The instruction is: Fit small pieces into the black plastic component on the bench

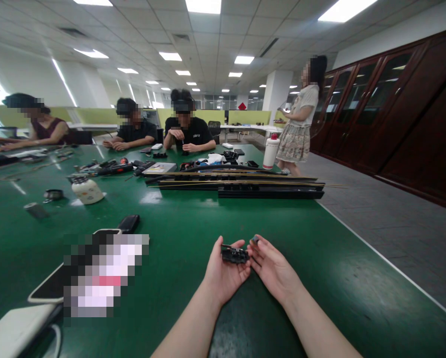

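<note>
1 blk part [234, 255] held in L grip [225, 276], palm up, over green counter [170, 258]. R grip [273, 271] just beside, tips pinched on small bluish bit [255, 239]. Farther out: white btl [271, 155] w/ red cap [274, 135]; blk tee [202, 128] on co-worker [198, 145], print [196, 135] too small to read.
</note>
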The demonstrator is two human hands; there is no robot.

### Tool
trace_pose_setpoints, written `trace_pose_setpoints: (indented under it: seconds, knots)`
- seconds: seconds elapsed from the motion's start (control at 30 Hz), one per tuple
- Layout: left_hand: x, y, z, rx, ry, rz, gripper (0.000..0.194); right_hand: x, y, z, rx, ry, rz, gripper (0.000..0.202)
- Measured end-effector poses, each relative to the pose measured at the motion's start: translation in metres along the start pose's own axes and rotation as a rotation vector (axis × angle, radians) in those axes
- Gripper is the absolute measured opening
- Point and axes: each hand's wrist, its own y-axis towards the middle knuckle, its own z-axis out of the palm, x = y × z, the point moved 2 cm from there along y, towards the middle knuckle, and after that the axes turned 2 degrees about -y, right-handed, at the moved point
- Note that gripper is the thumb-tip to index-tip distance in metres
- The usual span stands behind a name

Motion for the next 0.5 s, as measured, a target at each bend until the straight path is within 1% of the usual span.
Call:
trace_pose_setpoints:
  seconds: [0.17, 0.5]
  knots:
    - [0.000, 0.000, 0.000, 0.008, 0.002, -0.001, 0.045, 0.000, 0.000, 0.000, 0.017, -0.020, -0.002, 0.021]
    - [0.001, 0.002, -0.002, 0.006, -0.001, 0.004, 0.045, 0.001, -0.006, 0.010, 0.017, -0.132, -0.092, 0.030]
